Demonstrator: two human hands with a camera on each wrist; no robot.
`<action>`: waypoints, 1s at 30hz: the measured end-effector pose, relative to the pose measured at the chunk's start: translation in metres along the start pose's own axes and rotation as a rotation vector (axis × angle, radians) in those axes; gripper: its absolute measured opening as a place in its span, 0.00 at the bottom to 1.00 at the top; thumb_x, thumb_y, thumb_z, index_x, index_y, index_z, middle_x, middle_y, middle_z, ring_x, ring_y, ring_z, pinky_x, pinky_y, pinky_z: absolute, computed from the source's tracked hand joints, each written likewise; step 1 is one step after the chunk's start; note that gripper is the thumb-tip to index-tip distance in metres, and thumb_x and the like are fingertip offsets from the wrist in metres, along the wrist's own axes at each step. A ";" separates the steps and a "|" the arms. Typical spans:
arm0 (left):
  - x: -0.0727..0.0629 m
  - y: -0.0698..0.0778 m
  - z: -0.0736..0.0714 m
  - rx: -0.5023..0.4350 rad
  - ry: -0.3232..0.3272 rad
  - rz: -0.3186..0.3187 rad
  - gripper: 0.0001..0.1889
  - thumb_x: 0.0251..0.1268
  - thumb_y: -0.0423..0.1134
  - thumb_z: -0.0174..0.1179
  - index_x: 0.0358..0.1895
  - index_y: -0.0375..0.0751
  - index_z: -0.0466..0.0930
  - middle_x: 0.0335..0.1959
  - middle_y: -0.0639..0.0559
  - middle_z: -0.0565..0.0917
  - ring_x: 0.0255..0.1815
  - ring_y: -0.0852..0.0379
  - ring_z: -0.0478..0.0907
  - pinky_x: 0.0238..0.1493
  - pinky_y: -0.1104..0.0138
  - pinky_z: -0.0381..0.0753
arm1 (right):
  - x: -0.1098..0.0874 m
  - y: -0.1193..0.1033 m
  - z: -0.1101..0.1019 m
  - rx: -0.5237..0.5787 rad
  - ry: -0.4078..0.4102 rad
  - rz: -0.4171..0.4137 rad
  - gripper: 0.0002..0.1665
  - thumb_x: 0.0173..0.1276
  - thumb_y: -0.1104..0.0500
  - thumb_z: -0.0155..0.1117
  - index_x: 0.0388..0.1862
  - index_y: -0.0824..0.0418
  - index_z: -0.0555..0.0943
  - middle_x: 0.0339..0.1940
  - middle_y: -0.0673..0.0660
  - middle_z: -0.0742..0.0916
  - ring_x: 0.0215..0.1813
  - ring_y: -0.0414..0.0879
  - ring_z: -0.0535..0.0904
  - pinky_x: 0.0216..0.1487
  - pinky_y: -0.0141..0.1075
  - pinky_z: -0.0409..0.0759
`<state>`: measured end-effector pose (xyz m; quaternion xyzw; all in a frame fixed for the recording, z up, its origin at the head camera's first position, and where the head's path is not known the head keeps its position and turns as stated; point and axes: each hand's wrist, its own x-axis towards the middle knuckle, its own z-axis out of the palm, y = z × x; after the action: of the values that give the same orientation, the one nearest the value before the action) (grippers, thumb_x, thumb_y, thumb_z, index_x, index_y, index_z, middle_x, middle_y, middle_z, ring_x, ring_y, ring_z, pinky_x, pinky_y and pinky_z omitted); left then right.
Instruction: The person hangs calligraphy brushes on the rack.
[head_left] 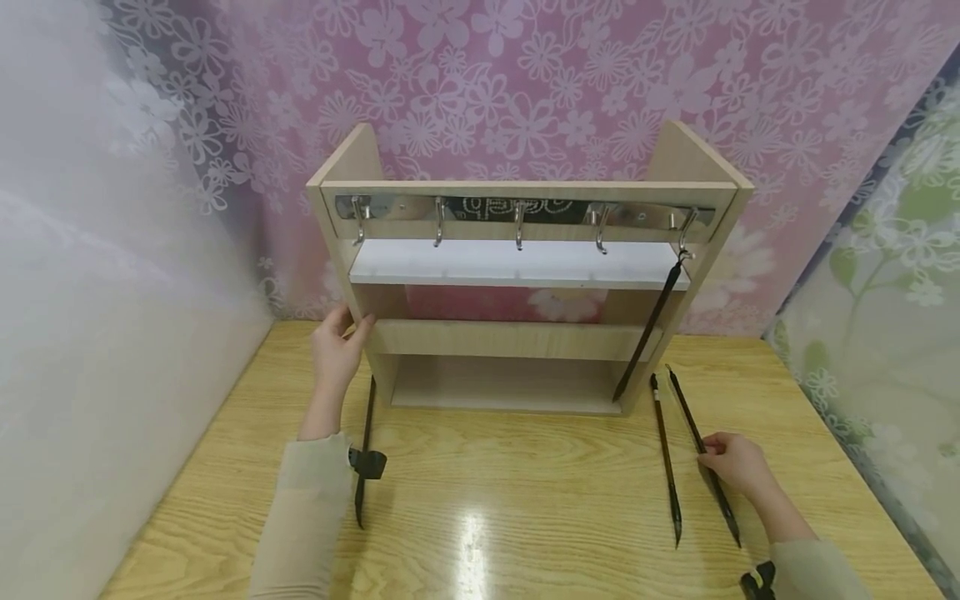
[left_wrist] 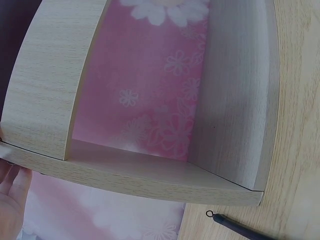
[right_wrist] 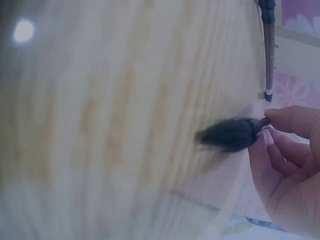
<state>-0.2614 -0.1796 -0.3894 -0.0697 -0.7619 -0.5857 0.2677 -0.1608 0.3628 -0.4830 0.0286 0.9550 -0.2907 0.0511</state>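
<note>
The left hand (head_left: 335,350) gripped the left side panel of the wooden rack (head_left: 517,275), which stood at the far side of the table (head_left: 525,500). The right hand (head_left: 738,463) pinched a brush (head_left: 703,456) lying near the right edge, just beside another brush (head_left: 666,459). A third brush (head_left: 648,327) hung from the rightmost hook (head_left: 686,229).

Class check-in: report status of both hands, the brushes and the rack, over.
Left hand steadies wooden rack. Right hand pinches outer brush on table. One brush hangs from the rightmost hook. Nothing blocking.
</note>
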 end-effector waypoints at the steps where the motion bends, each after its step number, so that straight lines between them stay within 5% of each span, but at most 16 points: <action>1: 0.000 0.000 0.000 -0.001 -0.002 -0.005 0.19 0.57 0.33 0.58 0.53 0.34 0.73 0.48 0.38 0.76 0.51 0.50 0.73 0.46 0.60 0.77 | 0.000 0.000 0.000 0.003 0.007 0.001 0.19 0.58 0.65 0.58 0.41 0.81 0.71 0.29 0.61 0.80 0.32 0.53 0.75 0.29 0.41 0.76; 7: 0.000 0.000 0.001 0.003 0.000 -0.024 0.18 0.58 0.30 0.57 0.52 0.29 0.72 0.48 0.34 0.75 0.52 0.45 0.72 0.47 0.56 0.76 | -0.005 -0.001 -0.003 0.026 0.072 -0.022 0.20 0.59 0.66 0.56 0.44 0.82 0.71 0.30 0.64 0.80 0.32 0.53 0.76 0.26 0.38 0.76; 17: -0.001 -0.001 0.000 0.002 0.002 0.004 0.19 0.57 0.34 0.59 0.53 0.36 0.73 0.48 0.40 0.77 0.51 0.51 0.73 0.45 0.61 0.77 | -0.017 -0.018 -0.014 0.104 0.167 -0.024 0.21 0.64 0.63 0.52 0.49 0.80 0.68 0.37 0.69 0.78 0.36 0.57 0.76 0.27 0.37 0.80; 25: -0.003 0.010 -0.001 -0.019 0.004 0.020 0.18 0.57 0.30 0.58 0.51 0.30 0.73 0.47 0.36 0.76 0.51 0.47 0.73 0.45 0.59 0.77 | -0.028 -0.037 -0.019 0.151 0.290 -0.033 0.23 0.65 0.56 0.55 0.49 0.75 0.70 0.37 0.65 0.79 0.29 0.31 0.72 0.24 0.28 0.78; 30: -0.007 0.025 0.000 -0.002 0.005 0.021 0.17 0.57 0.29 0.57 0.51 0.27 0.72 0.47 0.34 0.76 0.51 0.45 0.73 0.45 0.59 0.77 | -0.023 -0.026 -0.017 0.228 0.371 -0.025 0.24 0.62 0.52 0.59 0.49 0.69 0.72 0.35 0.59 0.80 0.29 0.36 0.74 0.22 0.29 0.78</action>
<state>-0.2447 -0.1708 -0.3711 -0.0766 -0.7598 -0.5837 0.2759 -0.1416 0.3498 -0.4519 0.0754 0.9093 -0.3871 -0.1328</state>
